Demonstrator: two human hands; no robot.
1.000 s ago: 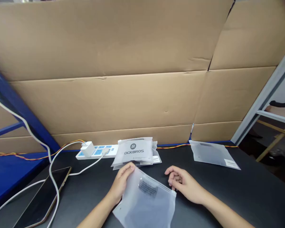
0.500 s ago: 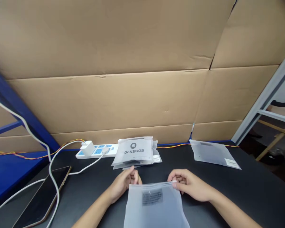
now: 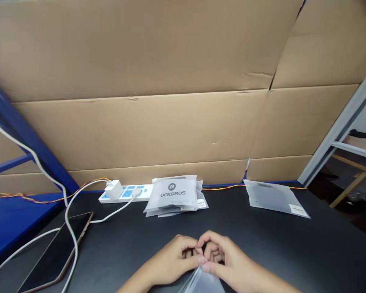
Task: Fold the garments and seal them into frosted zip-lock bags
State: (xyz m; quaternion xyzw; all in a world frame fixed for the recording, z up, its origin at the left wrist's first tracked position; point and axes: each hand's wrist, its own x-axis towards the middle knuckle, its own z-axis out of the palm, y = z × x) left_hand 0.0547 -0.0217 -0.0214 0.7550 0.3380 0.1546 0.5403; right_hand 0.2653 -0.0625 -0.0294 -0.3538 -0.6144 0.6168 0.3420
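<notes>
My left hand (image 3: 177,260) and my right hand (image 3: 221,258) meet at the bottom centre, fingertips pinched together on the top edge of a frosted plastic zip bag (image 3: 201,283). Most of that bag hangs below the frame edge, over the black tabletop (image 3: 262,244). Behind my hands lies a stack of similar frosted bags (image 3: 174,196) with a dark printed logo on top. A single frosted bag (image 3: 274,197) lies flat to the right.
A white and blue power strip (image 3: 122,192) with a white charger sits at the back left. Its white cable runs to a dark phone (image 3: 56,252) at the left. Cardboard sheets (image 3: 158,101) wall off the back. A metal frame (image 3: 338,126) stands at the right.
Both hands have come together near the table's front edge, pinching the bag's top. The bag, spread wide between them before, has dropped mostly out of view.
</notes>
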